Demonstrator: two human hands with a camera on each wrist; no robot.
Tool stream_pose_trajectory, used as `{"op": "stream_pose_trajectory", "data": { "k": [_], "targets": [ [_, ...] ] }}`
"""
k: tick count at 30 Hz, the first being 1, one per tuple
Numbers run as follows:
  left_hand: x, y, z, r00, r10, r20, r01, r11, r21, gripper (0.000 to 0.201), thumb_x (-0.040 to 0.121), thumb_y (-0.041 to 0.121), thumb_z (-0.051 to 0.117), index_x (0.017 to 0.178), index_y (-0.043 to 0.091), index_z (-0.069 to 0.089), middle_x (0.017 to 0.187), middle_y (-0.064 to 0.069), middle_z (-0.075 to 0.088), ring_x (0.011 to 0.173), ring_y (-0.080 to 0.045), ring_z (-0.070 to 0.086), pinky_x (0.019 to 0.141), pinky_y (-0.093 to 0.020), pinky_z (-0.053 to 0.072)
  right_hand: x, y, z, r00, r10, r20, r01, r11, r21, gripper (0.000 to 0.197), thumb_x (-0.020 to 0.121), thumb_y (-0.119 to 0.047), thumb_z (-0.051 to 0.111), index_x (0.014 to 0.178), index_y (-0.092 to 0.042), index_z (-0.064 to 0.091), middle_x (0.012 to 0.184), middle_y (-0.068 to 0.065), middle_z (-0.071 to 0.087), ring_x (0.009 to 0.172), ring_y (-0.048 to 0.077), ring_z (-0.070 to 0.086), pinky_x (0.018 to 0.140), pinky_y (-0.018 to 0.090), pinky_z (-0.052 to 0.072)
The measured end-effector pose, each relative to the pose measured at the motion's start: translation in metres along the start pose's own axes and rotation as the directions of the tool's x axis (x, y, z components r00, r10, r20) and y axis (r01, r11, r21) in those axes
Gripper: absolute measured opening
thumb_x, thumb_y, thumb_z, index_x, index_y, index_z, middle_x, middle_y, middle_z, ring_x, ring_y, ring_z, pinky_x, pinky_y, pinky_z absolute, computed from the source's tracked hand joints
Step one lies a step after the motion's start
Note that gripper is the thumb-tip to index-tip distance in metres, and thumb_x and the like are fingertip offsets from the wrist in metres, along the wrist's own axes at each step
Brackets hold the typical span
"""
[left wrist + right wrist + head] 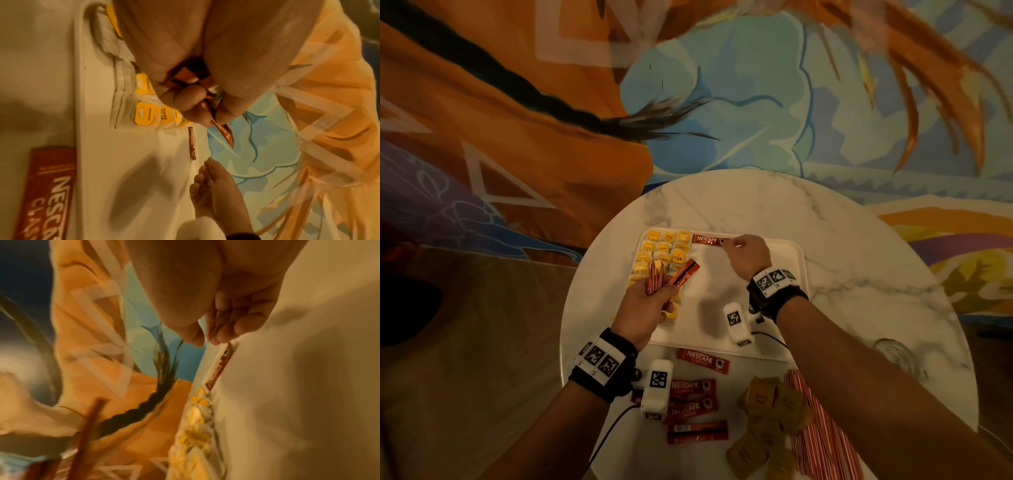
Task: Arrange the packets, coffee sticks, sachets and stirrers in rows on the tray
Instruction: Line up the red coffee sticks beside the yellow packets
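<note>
A white tray (pixel 774 274) lies on the round marble table. Yellow tea packets (pixel 664 246) fill its left side in rows. One red Nescafe coffee stick (pixel 709 238) lies flat along the tray's far edge, beside the packets. My right hand (pixel 727 242) hovers at that stick's right end, fingertips (pixel 220 339) loosely bent and touching it, thumb a little apart. My left hand (pixel 666 291) grips a fanned bunch of red coffee sticks (pixel 683 274) above the packets. The left wrist view shows the held sticks (pixel 224 134) pinched between thumb and fingers.
Several loose coffee sticks (pixel 693 404) lie on the table in front of the tray. Brown sachets (pixel 770 421) and red-striped stirrers (pixel 822 438) are piled at the front right. A clear glass (pixel 893 353) stands at the right. The tray's right half is bare.
</note>
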State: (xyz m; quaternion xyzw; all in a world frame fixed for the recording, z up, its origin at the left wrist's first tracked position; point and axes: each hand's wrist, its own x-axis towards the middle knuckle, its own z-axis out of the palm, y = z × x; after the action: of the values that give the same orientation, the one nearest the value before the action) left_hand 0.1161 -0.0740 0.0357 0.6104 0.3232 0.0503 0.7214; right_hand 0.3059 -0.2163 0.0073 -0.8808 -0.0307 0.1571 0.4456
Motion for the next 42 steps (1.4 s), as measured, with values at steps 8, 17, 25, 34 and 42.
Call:
{"op": "stream_pose_trajectory", "data": {
  "k": [8,17,25,34,42],
  "targets": [
    [-0.006,0.003,0.017,0.999,0.011,0.049,-0.011,1.0,0.003,0.014,0.09,0.009,0.068,0.105,0.009,0.065,0.083,-0.007,0.066,0.055,-0.013,0.052,0.051,-0.026,0.035,-0.069,-0.002,-0.022,0.927,-0.316,0.205,0.26,0.93,0.259,0.023,0.095,-0.009,0.06,0.116,-0.015,0.069,0.096,0.012,0.068,0.065,0.015,0.064,0.055,0.012,0.046],
    [-0.015,0.006,0.028,0.988,0.006,0.151,-0.004,1.0,-0.012,0.004,0.097,0.015,0.061,0.097,0.011,0.063,0.08,-0.006,0.066,0.054,-0.013,0.05,0.044,-0.02,0.033,-0.1,0.009,-0.04,0.894,-0.379,0.237,0.323,0.914,0.245,0.011,0.093,-0.013,0.068,0.101,-0.016,0.075,0.085,-0.014,0.069,0.065,0.0,0.062,0.063,0.011,0.045],
    [-0.015,0.006,0.025,0.981,0.094,0.167,-0.108,0.991,0.081,0.005,0.094,0.019,0.069,0.094,0.014,0.068,0.082,-0.006,0.06,0.056,-0.012,0.05,0.049,-0.024,0.035,-0.105,0.018,-0.051,0.941,-0.271,0.205,0.209,0.937,0.28,0.021,0.094,-0.021,0.066,0.087,-0.001,0.07,0.087,0.016,0.071,0.063,0.007,0.063,0.059,0.018,0.046],
    [-0.009,0.009,0.026,0.983,0.12,0.136,-0.136,0.983,0.12,0.005,0.092,0.02,0.072,0.089,0.016,0.07,0.076,-0.001,0.065,0.058,-0.013,0.051,0.052,-0.026,0.038,-0.113,0.018,-0.052,0.944,-0.268,0.194,0.186,0.914,0.361,0.011,0.095,-0.018,0.066,0.095,-0.01,0.074,0.084,0.017,0.07,0.064,0.012,0.062,0.059,0.024,0.05],
    [-0.001,0.008,0.023,0.995,0.01,0.096,-0.012,1.0,0.021,0.01,0.094,0.026,0.068,0.097,0.017,0.071,0.086,-0.002,0.065,0.061,-0.012,0.054,0.052,-0.024,0.037,-0.091,0.019,-0.046,0.982,-0.155,0.104,0.102,0.912,0.398,0.01,0.094,-0.014,0.066,0.099,-0.011,0.075,0.081,0.001,0.072,0.061,0.009,0.061,0.055,0.023,0.049]
  ]
}}
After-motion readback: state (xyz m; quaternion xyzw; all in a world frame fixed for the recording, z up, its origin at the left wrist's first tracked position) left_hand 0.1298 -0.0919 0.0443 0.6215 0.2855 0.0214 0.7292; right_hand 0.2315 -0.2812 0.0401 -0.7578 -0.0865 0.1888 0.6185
